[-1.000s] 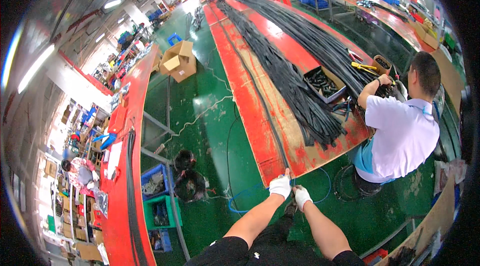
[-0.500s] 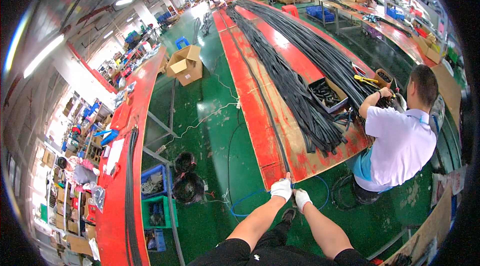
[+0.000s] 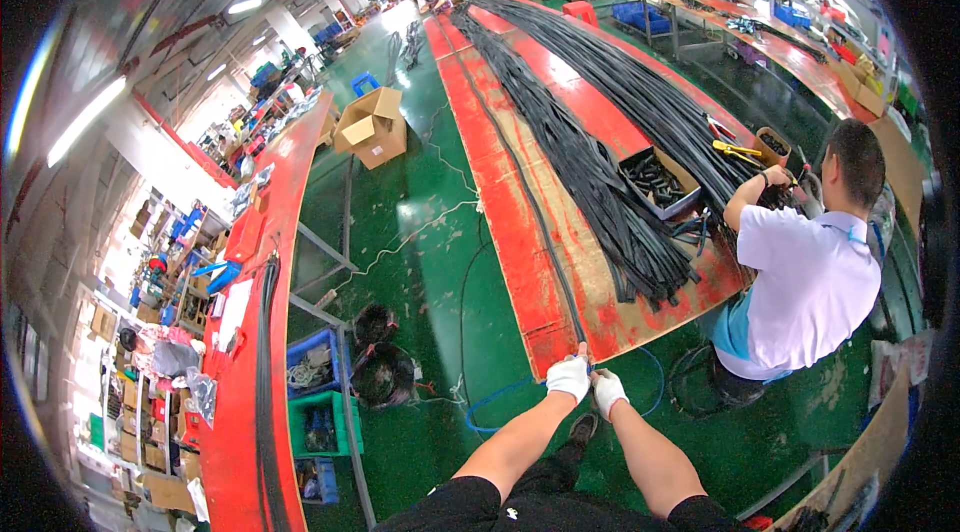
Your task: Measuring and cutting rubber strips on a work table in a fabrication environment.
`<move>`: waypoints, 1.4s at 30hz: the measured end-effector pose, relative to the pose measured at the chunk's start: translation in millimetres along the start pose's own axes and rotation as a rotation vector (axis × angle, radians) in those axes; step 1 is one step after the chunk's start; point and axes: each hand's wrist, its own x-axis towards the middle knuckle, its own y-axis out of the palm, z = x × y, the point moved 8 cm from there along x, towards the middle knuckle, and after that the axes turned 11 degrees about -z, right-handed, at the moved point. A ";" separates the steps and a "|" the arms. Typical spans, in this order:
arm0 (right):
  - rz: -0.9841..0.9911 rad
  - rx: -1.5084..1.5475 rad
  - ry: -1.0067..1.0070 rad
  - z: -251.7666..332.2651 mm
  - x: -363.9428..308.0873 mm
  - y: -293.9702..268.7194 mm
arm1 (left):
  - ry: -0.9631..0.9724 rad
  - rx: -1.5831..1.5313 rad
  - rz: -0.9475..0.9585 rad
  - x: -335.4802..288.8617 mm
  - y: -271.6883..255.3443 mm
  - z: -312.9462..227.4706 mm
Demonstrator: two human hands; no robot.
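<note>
My left hand, in a white glove with bare fingertips, is closed on the near end of a long black tube at the table's front edge. The tube runs up the left side of the red table. Close beside it, my right hand, also white-gloved, is closed with its fingers pointing at the tube's end. A thin blue hose curves from the floor up to my hands; what the right fingers grip is hidden.
Bundles of black tubes cover the red table, with a box of black parts among them. A seated co-worker works at the right. Left are a red bench, an open carton and a green crate.
My hands have shifted very slightly right within the view and stay together at the tube's end. The seated co-worker's body has moved slightly right.
</note>
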 end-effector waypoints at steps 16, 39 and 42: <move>-0.073 0.010 0.014 -79.0 -65.6 -40.2 | 0.027 0.041 0.002 -24.1 16.7 -6.3; 0.069 0.059 0.108 -61.9 -53.4 2.7 | -0.048 -0.003 -0.006 -24.4 9.4 27.0; 0.045 0.063 0.086 -63.4 -44.9 -12.6 | -0.026 -0.047 -0.016 -19.1 6.7 12.8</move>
